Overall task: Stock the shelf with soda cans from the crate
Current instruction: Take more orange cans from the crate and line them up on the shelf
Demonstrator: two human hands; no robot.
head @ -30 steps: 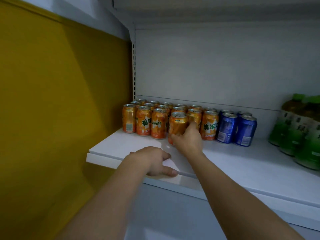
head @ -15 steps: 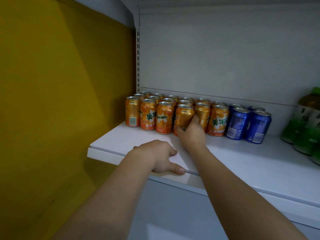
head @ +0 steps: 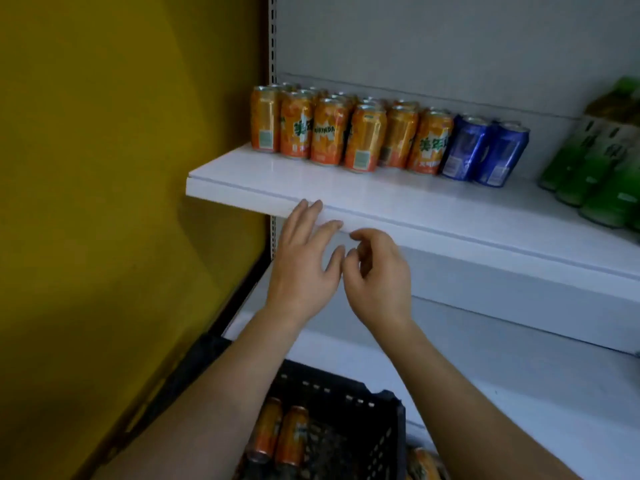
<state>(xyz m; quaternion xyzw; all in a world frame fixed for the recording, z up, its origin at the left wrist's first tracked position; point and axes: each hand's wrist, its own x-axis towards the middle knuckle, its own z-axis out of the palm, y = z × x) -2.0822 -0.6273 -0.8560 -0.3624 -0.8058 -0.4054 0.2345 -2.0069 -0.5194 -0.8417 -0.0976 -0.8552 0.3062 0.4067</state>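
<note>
Cans (head: 364, 142) stand upright on shelf (head: 398, 202) (crate's (head: 363, 420) lie flat); both hands (head: 304, 268) empty, relaxed.

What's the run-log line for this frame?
phase: between cans | left hand: open, empty | right hand: open, empty | orange cans: on shelf | crate: cans left

White shelf (head: 346, 188) bearing cans (head: 363, 140), bottles (head: 595, 168)

both hands left the shelf (head: 346, 199); right hand (head: 379, 282) released the orange can (head: 364, 140).
</note>
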